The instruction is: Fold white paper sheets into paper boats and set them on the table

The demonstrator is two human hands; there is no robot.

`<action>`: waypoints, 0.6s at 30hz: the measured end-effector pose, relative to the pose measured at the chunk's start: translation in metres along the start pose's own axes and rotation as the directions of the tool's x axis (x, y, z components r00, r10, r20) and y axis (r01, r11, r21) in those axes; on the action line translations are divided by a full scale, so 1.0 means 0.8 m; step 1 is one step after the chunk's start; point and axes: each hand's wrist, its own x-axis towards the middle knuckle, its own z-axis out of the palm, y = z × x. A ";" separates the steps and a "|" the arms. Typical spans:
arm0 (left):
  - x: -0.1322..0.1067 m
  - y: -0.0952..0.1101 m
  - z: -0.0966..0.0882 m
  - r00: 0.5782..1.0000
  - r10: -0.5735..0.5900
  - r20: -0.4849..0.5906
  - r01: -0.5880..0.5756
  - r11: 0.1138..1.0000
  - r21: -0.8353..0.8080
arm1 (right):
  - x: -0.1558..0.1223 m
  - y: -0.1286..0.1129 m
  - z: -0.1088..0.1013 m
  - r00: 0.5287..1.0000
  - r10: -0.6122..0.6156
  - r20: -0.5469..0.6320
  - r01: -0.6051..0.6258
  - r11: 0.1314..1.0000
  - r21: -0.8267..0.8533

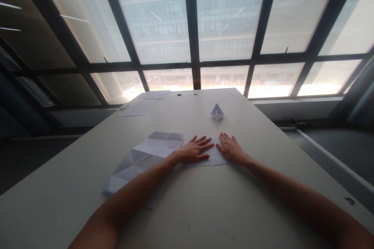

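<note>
A small sheet of white paper (216, 158) lies flat on the table under both hands. My left hand (196, 149) rests palm down on its left part, fingers spread. Over the right part lies my right hand (229, 148), flat, with its fingers stretched out away from me. Between the two hands a strip of the sheet shows; the rest is covered. A creased, partly unfolded sheet of paper (143, 155) spreads to the left, partly hidden by my left forearm. Beyond my right hand stands a folded paper boat (217, 113).
Flat paper sheets (137, 107) lie at the table's far left. Two dark round spots, one a hole (179, 95), mark the far end of the white table (187, 116). A small dark object (350, 201) sits near the right edge. Large windows (163, 15) rise behind.
</note>
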 end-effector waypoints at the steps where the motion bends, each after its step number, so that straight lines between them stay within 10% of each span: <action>1: 0.000 0.000 0.000 1.000 -0.008 0.002 0.008 1.000 0.001 | 0.000 0.000 0.000 1.000 0.009 -0.006 -0.009 1.000 0.001; 18: 0.001 -0.003 0.008 0.993 -0.063 -0.102 0.059 0.997 -0.039 | 0.001 0.005 0.002 0.998 0.012 -0.061 -0.006 0.996 0.093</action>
